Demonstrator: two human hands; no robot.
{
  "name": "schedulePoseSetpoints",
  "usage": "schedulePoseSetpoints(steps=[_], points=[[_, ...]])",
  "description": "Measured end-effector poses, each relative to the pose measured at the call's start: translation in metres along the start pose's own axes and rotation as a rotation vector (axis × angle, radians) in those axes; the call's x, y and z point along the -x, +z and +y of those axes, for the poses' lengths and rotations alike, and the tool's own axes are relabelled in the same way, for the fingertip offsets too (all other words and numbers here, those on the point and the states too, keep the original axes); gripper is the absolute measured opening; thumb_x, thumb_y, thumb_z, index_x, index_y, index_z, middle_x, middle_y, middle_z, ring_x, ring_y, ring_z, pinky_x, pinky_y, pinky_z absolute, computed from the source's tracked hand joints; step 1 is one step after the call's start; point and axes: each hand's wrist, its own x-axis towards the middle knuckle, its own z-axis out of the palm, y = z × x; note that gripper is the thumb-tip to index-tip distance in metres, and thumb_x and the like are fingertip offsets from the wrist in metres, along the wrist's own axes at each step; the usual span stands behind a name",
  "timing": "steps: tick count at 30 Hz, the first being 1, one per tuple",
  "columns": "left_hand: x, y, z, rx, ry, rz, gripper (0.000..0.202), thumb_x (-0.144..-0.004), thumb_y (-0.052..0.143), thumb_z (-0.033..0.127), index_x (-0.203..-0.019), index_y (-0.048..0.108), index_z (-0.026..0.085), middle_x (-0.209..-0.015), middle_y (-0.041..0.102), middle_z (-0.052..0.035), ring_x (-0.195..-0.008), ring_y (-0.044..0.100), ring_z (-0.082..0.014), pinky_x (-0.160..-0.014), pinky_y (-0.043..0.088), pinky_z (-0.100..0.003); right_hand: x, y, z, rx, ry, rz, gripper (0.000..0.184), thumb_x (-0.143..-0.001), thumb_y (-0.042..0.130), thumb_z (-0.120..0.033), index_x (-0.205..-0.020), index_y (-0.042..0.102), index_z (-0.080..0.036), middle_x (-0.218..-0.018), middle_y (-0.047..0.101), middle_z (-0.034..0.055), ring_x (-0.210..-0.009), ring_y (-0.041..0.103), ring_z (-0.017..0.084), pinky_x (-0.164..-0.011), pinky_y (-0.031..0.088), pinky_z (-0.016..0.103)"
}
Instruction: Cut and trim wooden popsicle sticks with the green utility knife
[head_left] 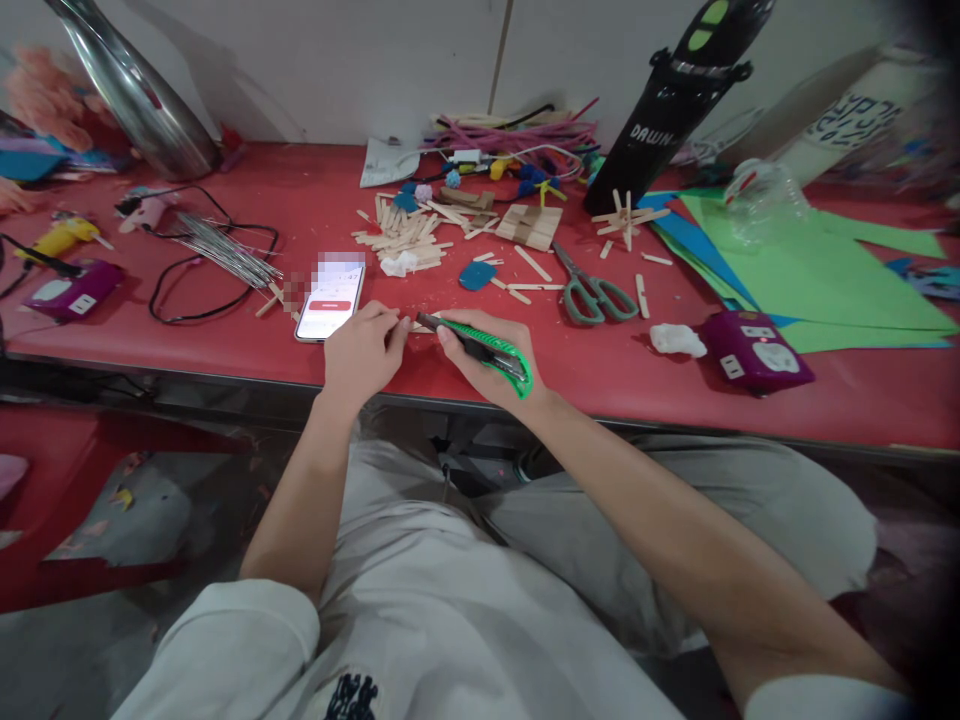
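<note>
My right hand (491,365) is closed around a green and black utility knife (480,350), its tip pointing left onto a small wooden stick (418,326) on the red table (247,340). My left hand (364,345) is closed, with its fingertips pinching and pressing that stick down just left of the blade. A smartphone (330,303) with a lit screen lies right beside my left hand. Behind my hands lies a pile of wooden craft sticks (401,238), and a flat panel of joined sticks (531,226).
Green-handled scissors (596,293) lie right of centre. Green and blue paper sheets (787,270), a purple power strip (754,353) and a black bottle (675,100) stand at the right. Cables, metal wires (225,255), a glue gun (64,240) and another purple box (67,292) are at the left.
</note>
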Motion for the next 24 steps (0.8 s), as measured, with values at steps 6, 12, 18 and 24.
schedulePoseSetpoints(steps=[6, 12, 18, 24], points=[[0.0001, 0.0005, -0.0003, 0.0, 0.011, 0.003, 0.034, -0.103, 0.044, 0.037, -0.098, 0.074, 0.02, -0.113, 0.073, -0.0052, -0.099, 0.069, -0.0207, -0.07, 0.049, -0.032, 0.0002, 0.0, -0.0002, 0.0, -0.007, 0.002, 0.015, -0.094, 0.064, -0.032, -0.097, 0.073, -0.019, -0.092, 0.079, 0.0052, -0.079, 0.074, 0.017, -0.079, 0.06, 0.028], [0.0, 0.0005, -0.0004, 0.009, 0.01, 0.007, 0.035, -0.103, 0.045, 0.037, -0.098, 0.074, 0.019, -0.112, 0.073, -0.0047, -0.098, 0.07, -0.0206, -0.069, 0.049, -0.032, -0.0001, -0.0005, 0.0002, 0.017, -0.012, -0.004, 0.014, -0.093, 0.065, -0.03, -0.098, 0.072, -0.019, -0.091, 0.079, 0.0056, -0.079, 0.074, 0.017, -0.078, 0.06, 0.028], [-0.0001, 0.0, 0.0, 0.01, 0.008, -0.001, 0.035, -0.103, 0.044, 0.037, -0.098, 0.074, 0.019, -0.112, 0.073, -0.0056, -0.099, 0.069, -0.0213, -0.07, 0.05, -0.032, -0.0001, -0.0001, -0.0002, 0.021, -0.027, -0.005, 0.013, -0.094, 0.064, -0.029, -0.098, 0.072, -0.019, -0.09, 0.078, 0.005, -0.077, 0.073, 0.016, -0.077, 0.06, 0.027], [-0.0003, -0.0001, 0.0, 0.01, 0.006, -0.004, 0.036, -0.103, 0.043, 0.038, -0.099, 0.074, 0.02, -0.113, 0.073, -0.0053, -0.099, 0.069, -0.0211, -0.07, 0.049, -0.032, -0.0002, 0.0, -0.0009, 0.009, -0.03, -0.002, 0.013, -0.093, 0.064, -0.028, -0.098, 0.072, -0.019, -0.092, 0.079, 0.0054, -0.079, 0.074, 0.017, -0.078, 0.061, 0.028]])
